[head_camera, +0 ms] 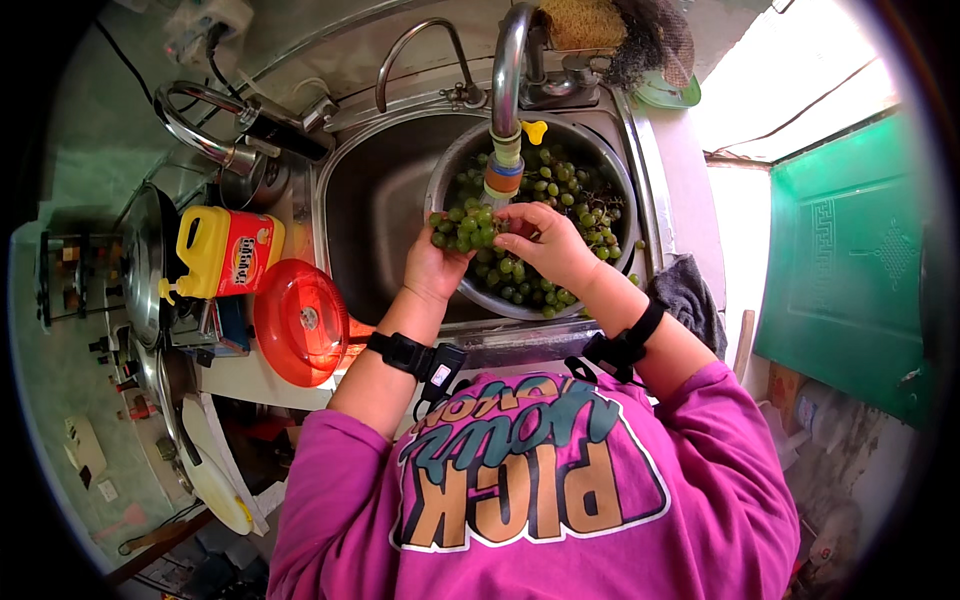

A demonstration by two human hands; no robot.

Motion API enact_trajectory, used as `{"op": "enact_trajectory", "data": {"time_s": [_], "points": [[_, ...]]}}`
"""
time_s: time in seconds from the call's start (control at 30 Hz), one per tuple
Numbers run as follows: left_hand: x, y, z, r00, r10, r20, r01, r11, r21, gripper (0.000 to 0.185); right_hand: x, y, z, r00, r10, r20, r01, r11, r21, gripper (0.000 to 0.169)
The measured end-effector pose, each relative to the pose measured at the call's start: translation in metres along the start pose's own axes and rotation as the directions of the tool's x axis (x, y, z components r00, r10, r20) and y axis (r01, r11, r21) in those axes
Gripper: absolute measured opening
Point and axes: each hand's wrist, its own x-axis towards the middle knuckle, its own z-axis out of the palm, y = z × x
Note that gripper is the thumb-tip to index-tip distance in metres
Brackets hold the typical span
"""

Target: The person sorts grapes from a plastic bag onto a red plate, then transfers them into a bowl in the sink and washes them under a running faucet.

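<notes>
My left hand (439, 266) holds a bunch of green grapes (466, 225) from below, just under the faucet's nozzle (502, 176). Water appears to run from the nozzle onto the bunch. At the bunch's right side, my right hand (551, 244) has its thumb and fingertips pinched close together by the stem end; what lies between them is too small to make out. Beneath both hands a round metal basin (628, 196) stands in the sink's right part, holding many more grapes (564, 176). My forearms hide part of its near rim.
The steel sink (375, 225) extends left of the basin. A red plastic colander (300, 322) and a yellow jug with a pump (229, 251) stand on the left counter. Two more faucets rise behind. A grey cloth (686, 300) hangs at the right edge; loose grapes (640, 244) lie beside the basin.
</notes>
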Motion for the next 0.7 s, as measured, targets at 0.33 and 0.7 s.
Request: {"op": "enact_trajectory", "data": {"time_s": [0.33, 0.7], "points": [[-0.003, 0.004, -0.001, 1.0, -0.021, 0.001, 0.021, 0.99, 0.138, 0.021, 0.008, -0.003, -0.011, 0.983, -0.148, 0.109, 0.173, 0.943, -0.285, 0.024], [-0.006, 0.003, 0.007, 0.997, -0.055, 0.047, 0.048, 0.989, 0.141, 0.021, 0.009, 0.012, -0.012, 0.969, 0.194, 0.152, -0.208, 0.975, 0.08, 0.019]]}}
